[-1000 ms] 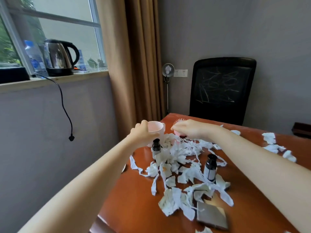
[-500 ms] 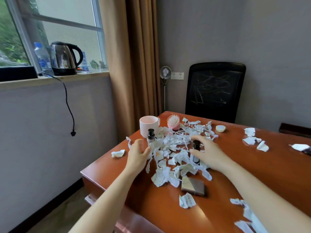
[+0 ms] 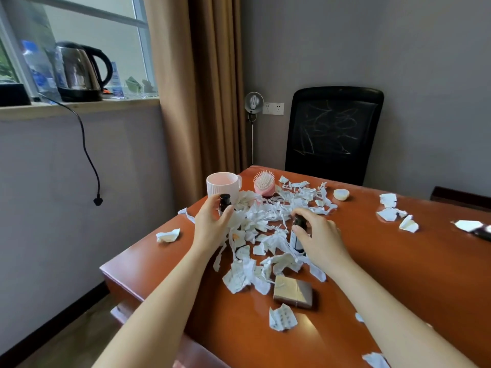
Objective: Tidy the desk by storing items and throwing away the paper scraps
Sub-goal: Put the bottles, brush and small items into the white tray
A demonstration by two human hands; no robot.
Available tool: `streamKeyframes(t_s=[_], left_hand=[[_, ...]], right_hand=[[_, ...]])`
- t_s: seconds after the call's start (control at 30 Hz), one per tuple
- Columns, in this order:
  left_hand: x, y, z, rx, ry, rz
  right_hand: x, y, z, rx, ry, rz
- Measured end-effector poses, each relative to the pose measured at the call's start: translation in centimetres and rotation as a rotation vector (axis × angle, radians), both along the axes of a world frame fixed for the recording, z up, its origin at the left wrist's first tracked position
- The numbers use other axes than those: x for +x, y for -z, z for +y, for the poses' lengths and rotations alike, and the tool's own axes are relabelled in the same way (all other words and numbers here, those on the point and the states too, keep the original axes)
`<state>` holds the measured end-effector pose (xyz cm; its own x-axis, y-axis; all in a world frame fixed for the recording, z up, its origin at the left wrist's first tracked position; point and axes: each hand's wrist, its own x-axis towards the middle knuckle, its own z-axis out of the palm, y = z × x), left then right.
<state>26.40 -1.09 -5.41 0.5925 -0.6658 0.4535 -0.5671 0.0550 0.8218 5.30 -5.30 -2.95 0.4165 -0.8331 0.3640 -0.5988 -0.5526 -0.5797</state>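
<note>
Torn paper scraps (image 3: pixel 268 235) litter the middle of the brown table (image 3: pixel 398 274) as your left hand (image 3: pixel 211 225) closes its fingers round a black-capped bottle (image 3: pixel 224 201) at the pile's left edge. Your right hand (image 3: pixel 320 239) grips a second bottle (image 3: pixel 297 233) on the right. A ribbed mug (image 3: pixel 222 185) and pink brush (image 3: pixel 264 183) stand beyond, a flat compact (image 3: pixel 292 291) nearer you.

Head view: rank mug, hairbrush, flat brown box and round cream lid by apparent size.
1. mug
2. flat brown box: close to the mug in apparent size, and nearer the camera, so the order of these two is unsure
3. hairbrush
4. round cream lid
</note>
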Motion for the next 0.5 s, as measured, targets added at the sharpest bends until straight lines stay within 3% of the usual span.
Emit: streamKeyframes(t_s=[0.37, 0.5], left_hand=[[1.2, 0.5, -1.7, -0.168, -0.128, -0.014], [1.1, 0.2, -1.6, -0.197, -0.074, 0.028]], right_hand=[[0.3, 0.4, 0.3, -0.032, 0.027, -0.055], [0.2, 0.3, 0.0, -0.005, 0.019, -0.084]])
